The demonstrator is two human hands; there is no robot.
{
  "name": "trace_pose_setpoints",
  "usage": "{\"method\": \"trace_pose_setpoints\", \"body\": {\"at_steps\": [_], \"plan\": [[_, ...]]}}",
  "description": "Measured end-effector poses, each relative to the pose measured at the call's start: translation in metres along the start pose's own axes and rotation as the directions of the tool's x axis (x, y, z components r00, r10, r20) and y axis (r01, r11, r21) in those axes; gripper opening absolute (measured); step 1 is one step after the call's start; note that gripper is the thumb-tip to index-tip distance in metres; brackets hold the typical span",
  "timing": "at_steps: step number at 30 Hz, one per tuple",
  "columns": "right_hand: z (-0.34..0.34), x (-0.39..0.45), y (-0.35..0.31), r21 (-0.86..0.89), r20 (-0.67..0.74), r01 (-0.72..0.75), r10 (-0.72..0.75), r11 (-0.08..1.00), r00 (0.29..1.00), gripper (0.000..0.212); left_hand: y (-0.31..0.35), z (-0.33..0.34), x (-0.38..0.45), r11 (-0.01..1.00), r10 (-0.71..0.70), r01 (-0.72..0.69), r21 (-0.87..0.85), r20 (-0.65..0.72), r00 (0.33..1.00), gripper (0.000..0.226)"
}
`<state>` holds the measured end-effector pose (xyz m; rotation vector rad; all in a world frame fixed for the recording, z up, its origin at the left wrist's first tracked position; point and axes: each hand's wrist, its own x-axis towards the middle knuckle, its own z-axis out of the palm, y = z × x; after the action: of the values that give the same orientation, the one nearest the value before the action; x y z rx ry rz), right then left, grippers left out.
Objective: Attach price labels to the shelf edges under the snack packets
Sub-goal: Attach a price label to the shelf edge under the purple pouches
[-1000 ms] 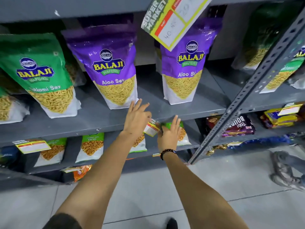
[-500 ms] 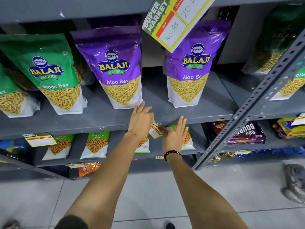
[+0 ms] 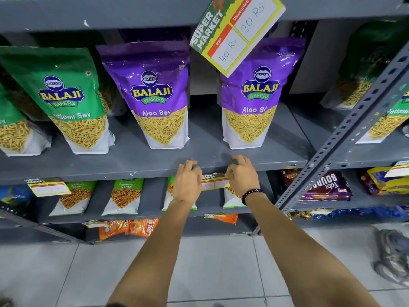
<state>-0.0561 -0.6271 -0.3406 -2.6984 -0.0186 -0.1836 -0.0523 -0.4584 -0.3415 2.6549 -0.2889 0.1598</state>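
Both hands, left hand and right hand, seemingly pinching price label against shelf edge

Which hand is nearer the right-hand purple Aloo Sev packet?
Right. The right hand grips the shelf edge almost directly below the right-hand purple Aloo Sev plastic packet; the left hand sits further left, below the gap between the two purple packets.

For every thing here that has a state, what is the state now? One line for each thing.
Price label: pressed against the shelf edge, held at both ends.
Left hand: grip on the label's left end.
Right hand: grip on the label's right end.
Big price card: hanging tilted from the upper shelf.
Purple Aloo Sev packets: standing upright.
Yellow label at left: already attached.
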Motion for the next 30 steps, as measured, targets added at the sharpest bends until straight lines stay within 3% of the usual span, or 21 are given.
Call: {"method": "trace_pose_setpoints", "body": {"at_steps": [5,16,23,30], "plan": [[0.002,0.001,-0.005,0.003,-0.070,-0.019,0.019,1.000,0.997,0.011,0.005,0.000,0.005,0.997,-0.042,0.047,0.068,-0.077,0.996,0.012],[-0.001,0.003,-0.010,-0.021,-0.098,-0.022,0.020,1.000,0.995,0.010,0.008,-0.001,0.012,0.992,-0.067,0.075,0.104,-0.080,0.995,0.007],[0.006,0.004,-0.016,0.020,-0.160,-0.080,0.083,0.997,0.984,0.042,0.010,0.007,0.017,0.984,-0.105,0.115,0.136,-0.081,0.991,0.041],[0.006,0.007,-0.018,-0.005,-0.158,-0.116,0.114,0.993,0.981,0.041,0.016,0.009,0.023,0.978,-0.131,0.140,0.155,-0.070,0.989,0.039]]}}
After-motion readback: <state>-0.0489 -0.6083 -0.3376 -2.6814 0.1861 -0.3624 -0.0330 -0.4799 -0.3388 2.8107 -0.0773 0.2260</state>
